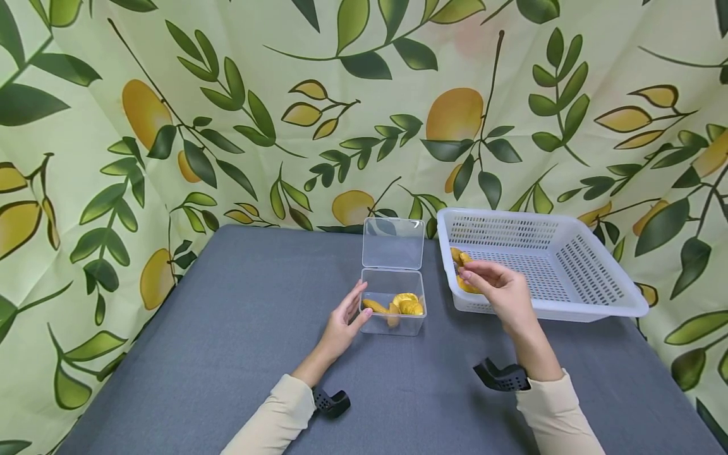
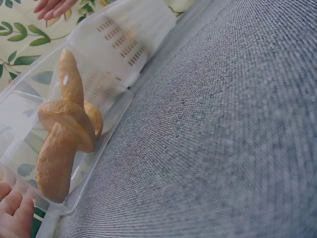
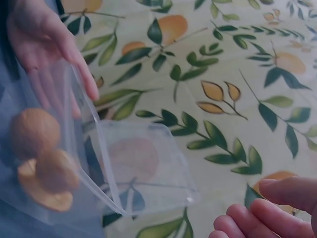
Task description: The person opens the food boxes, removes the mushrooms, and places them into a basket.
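Note:
A clear plastic box [image 1: 392,325] stands on the table with its hinged lid [image 1: 392,243] raised at the back. Inside it lie several yellow-brown, bread-like pieces [image 1: 408,304], some long, others rounded. Against the box's left side rests my left hand [image 1: 339,325], fingers extended and thumb near the front rim. My right hand [image 1: 506,291] is over the left end of a white slotted basket [image 1: 591,309]. More yellow-brown pieces [image 1: 457,255] lie by its fingertips. In the right wrist view, no piece shows between the thumb and fingers [image 3: 247,218].
A grey cloth covers the table [image 1: 244,328]. Behind it hangs a leaf-and-fruit patterned curtain [image 1: 227,126]. The basket stands just right of the box, with a narrow gap between them. Black wrist mounts [image 1: 502,375] stick out from both sleeves.

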`<act>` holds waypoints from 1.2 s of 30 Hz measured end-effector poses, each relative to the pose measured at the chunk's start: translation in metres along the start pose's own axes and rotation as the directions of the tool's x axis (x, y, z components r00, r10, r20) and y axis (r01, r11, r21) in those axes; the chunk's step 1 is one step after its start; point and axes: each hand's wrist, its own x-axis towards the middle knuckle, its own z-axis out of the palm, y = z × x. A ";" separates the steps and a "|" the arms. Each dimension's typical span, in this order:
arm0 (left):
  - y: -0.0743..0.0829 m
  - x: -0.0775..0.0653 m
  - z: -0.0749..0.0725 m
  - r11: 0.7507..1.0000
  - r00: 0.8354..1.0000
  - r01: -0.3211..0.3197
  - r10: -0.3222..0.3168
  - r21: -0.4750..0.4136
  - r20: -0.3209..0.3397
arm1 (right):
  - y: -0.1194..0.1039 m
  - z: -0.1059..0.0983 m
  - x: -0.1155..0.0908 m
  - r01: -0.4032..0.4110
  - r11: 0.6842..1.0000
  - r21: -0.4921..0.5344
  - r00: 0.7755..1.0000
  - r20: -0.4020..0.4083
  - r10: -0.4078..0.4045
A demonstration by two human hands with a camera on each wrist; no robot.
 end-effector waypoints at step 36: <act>-0.001 0.001 0.000 1.000 1.000 0.005 -0.005 -0.002 -0.003 | 0.033 0.084 0.018 -0.005 0.968 -0.249 0.929 0.358 0.097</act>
